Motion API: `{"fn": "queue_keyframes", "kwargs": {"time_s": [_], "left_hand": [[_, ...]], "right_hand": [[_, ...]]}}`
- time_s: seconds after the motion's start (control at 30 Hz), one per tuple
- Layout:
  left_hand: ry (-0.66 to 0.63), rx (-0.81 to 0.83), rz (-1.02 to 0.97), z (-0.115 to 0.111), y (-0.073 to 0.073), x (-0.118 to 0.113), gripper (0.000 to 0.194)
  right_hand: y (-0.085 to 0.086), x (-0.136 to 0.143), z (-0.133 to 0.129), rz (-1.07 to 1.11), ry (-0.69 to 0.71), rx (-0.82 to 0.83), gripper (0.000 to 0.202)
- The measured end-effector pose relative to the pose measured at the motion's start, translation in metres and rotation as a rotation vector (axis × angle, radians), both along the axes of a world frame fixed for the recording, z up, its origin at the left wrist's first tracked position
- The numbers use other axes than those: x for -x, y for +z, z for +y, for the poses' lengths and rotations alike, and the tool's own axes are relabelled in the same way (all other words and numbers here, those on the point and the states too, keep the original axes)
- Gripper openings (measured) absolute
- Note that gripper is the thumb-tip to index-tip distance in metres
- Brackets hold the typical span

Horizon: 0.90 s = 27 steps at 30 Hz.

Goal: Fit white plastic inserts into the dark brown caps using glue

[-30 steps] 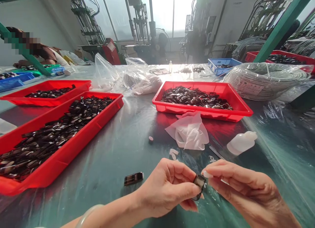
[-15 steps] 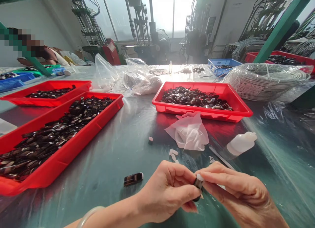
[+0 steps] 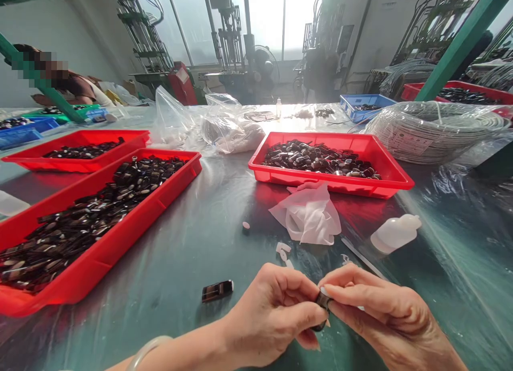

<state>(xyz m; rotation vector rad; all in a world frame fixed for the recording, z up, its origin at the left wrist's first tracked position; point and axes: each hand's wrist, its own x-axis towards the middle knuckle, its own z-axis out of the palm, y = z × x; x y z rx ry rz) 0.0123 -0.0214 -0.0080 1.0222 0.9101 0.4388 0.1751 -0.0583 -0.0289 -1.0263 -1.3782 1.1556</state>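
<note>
My left hand (image 3: 276,312) is closed round a small, glossy black plastic casing (image 3: 321,302), pinched between thumb and fingers. At the casing's upper end sits a small white piece (image 3: 324,291), partly covered by fingertips. My right hand (image 3: 385,312) is closed too, its thumb and forefinger pressed on that white piece. The fingers hide most of the casing. Left of my hands, another black casing (image 3: 217,291) lies on the table. Just beyond them are several small white pieces (image 3: 284,250), and one white oval piece (image 3: 246,226) lies apart.
Red trays (image 3: 100,253) heaped with black casings stand at left, and another red tray (image 3: 331,186) stands ahead. Before it lies a crumpled white cloth (image 3: 310,216). To the right are a white squeeze bottle (image 3: 396,233), a thin strip (image 3: 363,257) and a wrapped cable coil (image 3: 433,133).
My right fingertips have closed further over the white piece, and less of it shows. The casing has tilted slightly in my left hand. Everything on the table stays put.
</note>
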Motion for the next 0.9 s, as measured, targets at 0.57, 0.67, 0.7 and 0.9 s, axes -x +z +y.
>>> {"fn": "queue_keyframes", "kwargs": {"time_s": [0.57, 0.67, 0.7, 0.9], "left_hand": [[0.014, -0.014, 0.0, 0.008, 0.007, 0.002, 0.017], [0.042, -0.032, 0.034, 0.013, 0.006, 0.005, 0.022], [0.041, -0.027, 0.049, 0.014, 0.006, 0.006, 0.023], [0.039, -0.002, 0.051, 0.012, 0.003, 0.006, 0.021]], "right_hand": [[0.008, -0.018, 0.004, -0.35, 0.065, -0.228, 0.029], [0.006, -0.022, 0.007, -0.576, 0.005, -0.285, 0.015], [0.004, -0.023, 0.008, -0.666, 0.023, -0.306, 0.013], [-0.01, -0.018, 0.008, -0.973, 0.111, -0.399, 0.018]]}}
